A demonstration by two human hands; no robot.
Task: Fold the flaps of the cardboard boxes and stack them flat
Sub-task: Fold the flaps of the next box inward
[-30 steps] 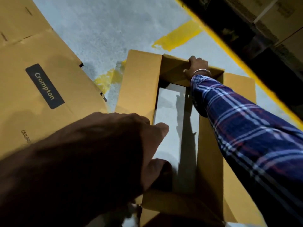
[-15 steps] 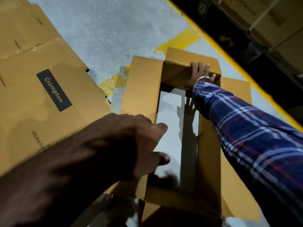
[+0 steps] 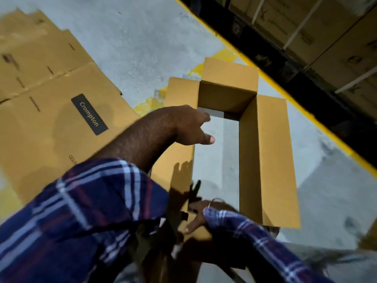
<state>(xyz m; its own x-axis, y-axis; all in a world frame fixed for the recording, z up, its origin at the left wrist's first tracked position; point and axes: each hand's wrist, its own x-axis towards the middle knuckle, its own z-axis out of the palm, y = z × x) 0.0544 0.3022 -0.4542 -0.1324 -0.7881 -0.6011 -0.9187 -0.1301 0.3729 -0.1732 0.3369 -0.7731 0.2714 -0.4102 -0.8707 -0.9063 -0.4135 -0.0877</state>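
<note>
since a moment ago the right hand [image 3: 201,218] has left the far flap [image 3: 230,73] — it now presses the near edge, fingers spread; that flap stands out unfolded. one open box [image 3: 267,160] lies under both hands, one flattened stack [image 3: 51,103] left of the left hand [image 3: 190,125], loosely open, holding nothing.

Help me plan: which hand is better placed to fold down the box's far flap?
Left. The left hand is over the box, nearest the far flap; the right hand is at the near end.
</note>
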